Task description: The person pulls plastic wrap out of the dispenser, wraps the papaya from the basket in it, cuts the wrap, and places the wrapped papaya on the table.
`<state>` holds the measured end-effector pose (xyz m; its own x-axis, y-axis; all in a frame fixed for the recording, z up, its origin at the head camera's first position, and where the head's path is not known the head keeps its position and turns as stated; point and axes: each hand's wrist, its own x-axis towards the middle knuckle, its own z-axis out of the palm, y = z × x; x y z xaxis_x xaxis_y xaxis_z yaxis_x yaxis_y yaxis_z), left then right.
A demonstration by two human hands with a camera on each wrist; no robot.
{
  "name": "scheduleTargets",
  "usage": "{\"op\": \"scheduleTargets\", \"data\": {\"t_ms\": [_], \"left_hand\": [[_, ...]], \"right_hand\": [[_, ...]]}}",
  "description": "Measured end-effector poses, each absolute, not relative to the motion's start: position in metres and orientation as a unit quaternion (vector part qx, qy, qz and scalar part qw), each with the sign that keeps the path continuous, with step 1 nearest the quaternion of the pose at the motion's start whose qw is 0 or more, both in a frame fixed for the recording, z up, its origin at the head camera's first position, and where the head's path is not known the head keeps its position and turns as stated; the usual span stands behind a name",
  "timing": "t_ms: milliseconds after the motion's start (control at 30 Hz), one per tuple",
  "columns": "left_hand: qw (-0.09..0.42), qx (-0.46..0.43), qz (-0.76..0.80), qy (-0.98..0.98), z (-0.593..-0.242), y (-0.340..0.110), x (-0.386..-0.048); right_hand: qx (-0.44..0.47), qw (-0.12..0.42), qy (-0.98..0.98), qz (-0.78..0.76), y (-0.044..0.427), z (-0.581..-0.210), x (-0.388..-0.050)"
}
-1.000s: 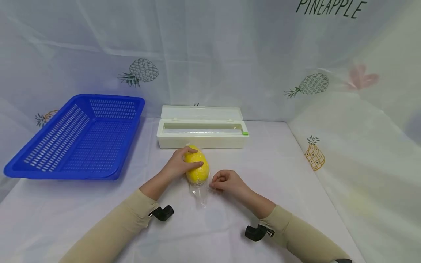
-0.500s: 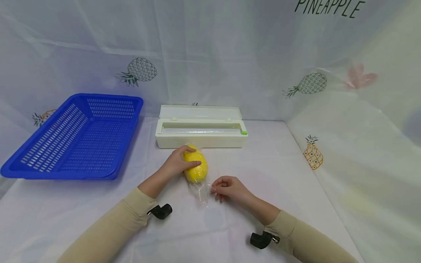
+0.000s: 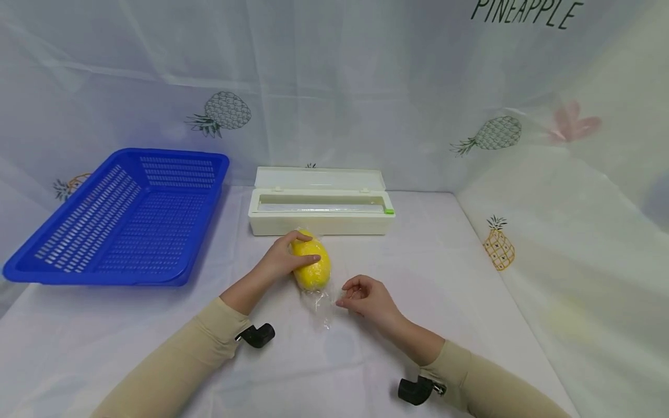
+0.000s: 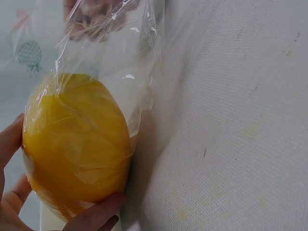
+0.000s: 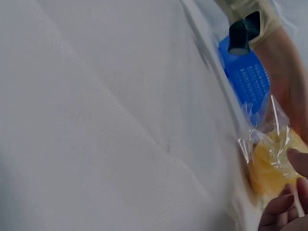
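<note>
A yellow oval fruit (image 3: pixel 315 271), covered in clear plastic wrap, lies on the white cloth. My left hand (image 3: pixel 282 255) grips it from the left, thumb across the top and fingers on the far side. The loose tail of wrap (image 3: pixel 320 310) spreads from its near end. Close to the right of that tail is my right hand (image 3: pixel 368 299), its thumb and forefinger parted, with nothing visibly pinched. In the left wrist view the wrap rises past the fruit (image 4: pixel 77 139), and my right fingers show behind it. The right wrist view shows my right thumb (image 5: pixel 299 161) near the wrapped fruit.
Behind the fruit stands a long white wrap dispenser (image 3: pixel 321 225), its lid up and a film roll inside. A blue slotted basket (image 3: pixel 183 273) is at the left. White cloth printed with pineapples hangs behind and at the right.
My right hand has shifted slightly down and right from the fruit's near end, and its thumb and forefinger have spread apart. The left hand keeps its grip on the fruit.
</note>
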<state>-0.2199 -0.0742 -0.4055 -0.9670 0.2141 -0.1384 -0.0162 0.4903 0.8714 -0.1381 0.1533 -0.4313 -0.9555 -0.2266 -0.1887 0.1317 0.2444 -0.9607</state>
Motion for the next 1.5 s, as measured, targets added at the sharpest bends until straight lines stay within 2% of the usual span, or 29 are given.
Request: {"op": "scheduleTargets", "data": {"t_ms": [133,367,533,600,733,833,1067,1233,1500], "left_hand": [[0.115,0.056,0.501,0.856,-0.404,-0.075,-0.219],[0.115,0.060,0.500,0.856,-0.402,-0.075,-0.218],[0.124,0.054,0.500,0.855,-0.401,-0.074,-0.219],[0.129,0.048,0.502,0.854,-0.401,-0.074,-0.220],[0.140,0.040,0.504,0.851,-0.402,-0.075,-0.222],[0.147,0.035,0.510,0.847,-0.402,-0.075,-0.224],[0.149,0.033,0.506,0.849,-0.402,-0.074,-0.224],[0.145,0.042,0.504,0.850,-0.400,-0.073,-0.224],[0.140,0.041,0.497,0.855,-0.398,-0.072,-0.219]], "right_hand": [[-0.039,0.108,0.775,-0.622,0.152,-0.426,-0.135],[-0.105,0.131,0.816,-0.553,0.147,-0.428,-0.140],[-0.218,0.136,0.845,-0.469,0.152,-0.427,-0.143],[-0.306,0.105,0.844,-0.428,0.155,-0.426,-0.146],[-0.509,-0.039,0.796,-0.325,0.158,-0.430,-0.155],[-0.581,-0.121,0.767,-0.244,0.155,-0.433,-0.161],[-0.605,-0.210,0.760,-0.117,0.145,-0.434,-0.160],[-0.624,-0.278,0.720,-0.121,0.147,-0.432,-0.157],[-0.619,-0.275,0.710,-0.191,0.154,-0.428,-0.154]]}}
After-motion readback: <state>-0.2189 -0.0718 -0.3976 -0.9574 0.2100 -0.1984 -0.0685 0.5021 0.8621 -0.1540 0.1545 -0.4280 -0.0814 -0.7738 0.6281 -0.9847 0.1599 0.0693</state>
